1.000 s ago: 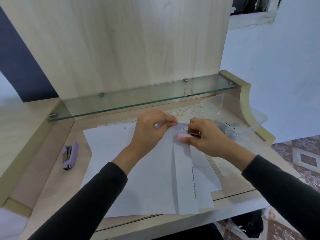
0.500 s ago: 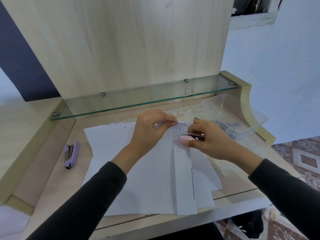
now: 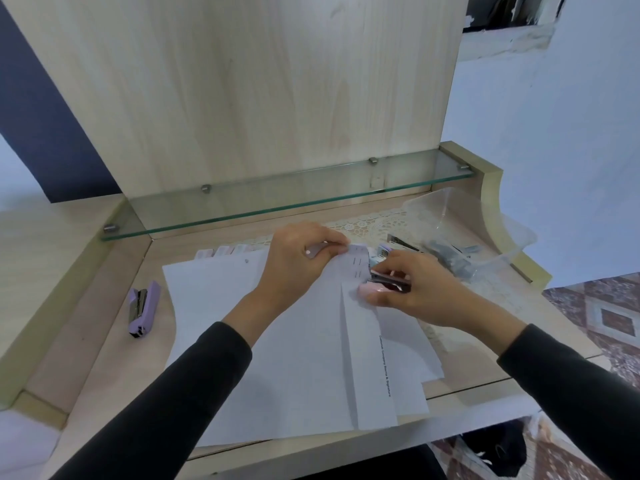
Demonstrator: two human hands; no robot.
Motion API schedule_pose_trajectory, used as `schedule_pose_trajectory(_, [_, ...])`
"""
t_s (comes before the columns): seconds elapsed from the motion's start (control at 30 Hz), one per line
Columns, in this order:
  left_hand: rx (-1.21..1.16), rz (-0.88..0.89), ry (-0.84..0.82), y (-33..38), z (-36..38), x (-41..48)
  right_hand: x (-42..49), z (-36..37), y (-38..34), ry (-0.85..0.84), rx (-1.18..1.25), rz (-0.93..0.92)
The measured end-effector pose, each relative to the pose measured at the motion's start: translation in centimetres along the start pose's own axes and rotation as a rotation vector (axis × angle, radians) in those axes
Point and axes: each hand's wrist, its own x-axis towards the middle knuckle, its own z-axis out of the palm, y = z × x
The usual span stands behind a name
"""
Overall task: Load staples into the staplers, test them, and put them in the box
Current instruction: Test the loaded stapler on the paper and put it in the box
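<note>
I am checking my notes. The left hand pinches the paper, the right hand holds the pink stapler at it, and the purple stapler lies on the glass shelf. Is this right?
Not quite: the head view shows the purple stapler on the desk, left of the paper, not on the glass shelf. The rest holds: left hand pinches the paper, right hand holds the pink stapler.

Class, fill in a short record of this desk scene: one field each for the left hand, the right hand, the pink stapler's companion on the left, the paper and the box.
Left hand: pinches the folded top edge of the white paper sheets
Right hand: grips the small pink plastic stapler at the paper's edge
Purple plastic stapler: lies on the wooden desk, left of the paper, untouched
Paper: dark staple marks near its top edge
Clear plastic box: rear right, grey items inside
</note>
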Motion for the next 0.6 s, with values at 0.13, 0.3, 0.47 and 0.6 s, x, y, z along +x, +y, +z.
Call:
schedule_pose_trajectory(0.13, [-0.037,-0.232,-0.013,-1.2,0.6,-1.1,-0.6,-0.1,1.0,-0.012,0.027,0.123])
schedule_pose_trajectory(0.3, [0.007,-0.4,-0.172,-2.9,1.5,-2.9,-0.3,0.9,2.1,-0.083,-0.048,0.193])
schedule_pose_trajectory(0.47, [0.007,-0.528,-0.352,-3.7,2.4,-3.8,1.4,2.5,1.8,-0.006,-0.245,0.178])
schedule_pose_trajectory(0.6, [0.025,-0.513,-0.346,-4.0,2.9,-3.2,2.2,3.9,2.1,0.102,-0.413,0.194])
